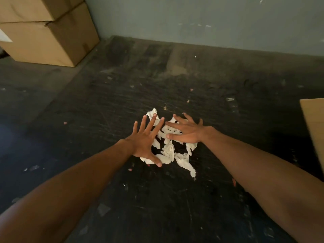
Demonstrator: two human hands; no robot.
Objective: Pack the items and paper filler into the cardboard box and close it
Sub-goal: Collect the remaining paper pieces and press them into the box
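Gathering step: your left hand (143, 142) and right hand (185, 133) hovered, fingers spread, over the crumpled white paper filler (169, 151) on the dark scuffed tabletop (175, 207). You needed to scoop inward from both sides, keeping strips bunched.

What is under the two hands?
White crumpled paper filler lies on the dark floor under the spread left hand and right hand. The hands cover part of the pile, so anything beneath them is hidden.

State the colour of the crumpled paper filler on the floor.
White, against the dark scuffed floor; the crumpled paper filler shows best in the head view.
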